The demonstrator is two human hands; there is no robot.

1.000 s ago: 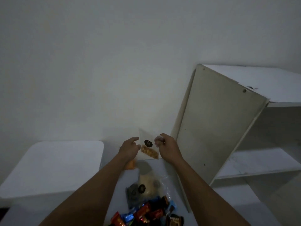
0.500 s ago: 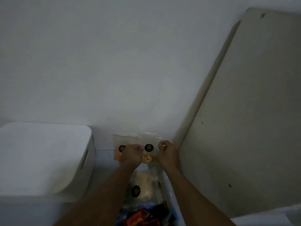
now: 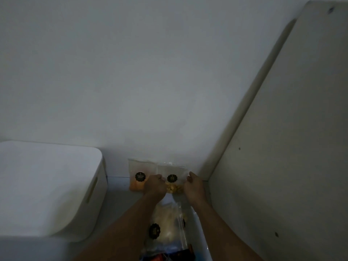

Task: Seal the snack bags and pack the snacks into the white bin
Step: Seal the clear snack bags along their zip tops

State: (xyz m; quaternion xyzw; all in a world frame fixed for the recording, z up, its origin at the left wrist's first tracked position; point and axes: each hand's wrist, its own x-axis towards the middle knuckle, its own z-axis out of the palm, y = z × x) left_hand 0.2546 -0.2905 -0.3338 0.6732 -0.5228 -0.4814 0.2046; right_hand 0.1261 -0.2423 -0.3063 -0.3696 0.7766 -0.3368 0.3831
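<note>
A clear snack bag (image 3: 172, 172) with a round black label and yellow pieces stands against the wall. My left hand (image 3: 154, 186) pinches its left side and my right hand (image 3: 194, 186) pinches its right side. Left of it leans a second bag (image 3: 138, 178) with orange snacks and the same black label. The white bin (image 3: 47, 185) with a slot handle sits at the left. Under my forearms lies another clear bag (image 3: 165, 223) of pale snacks.
A white board of a shelf unit (image 3: 282, 147) rises at the right, close to my right arm. Colourful wrapped snacks (image 3: 165, 258) lie at the bottom edge. A plain white wall (image 3: 150, 81) stands behind everything.
The view swung left and down, so the bin now sits closer and the shelf fills the right. The held bag came down from mid-air to stand beside the orange bag by the wall.
</note>
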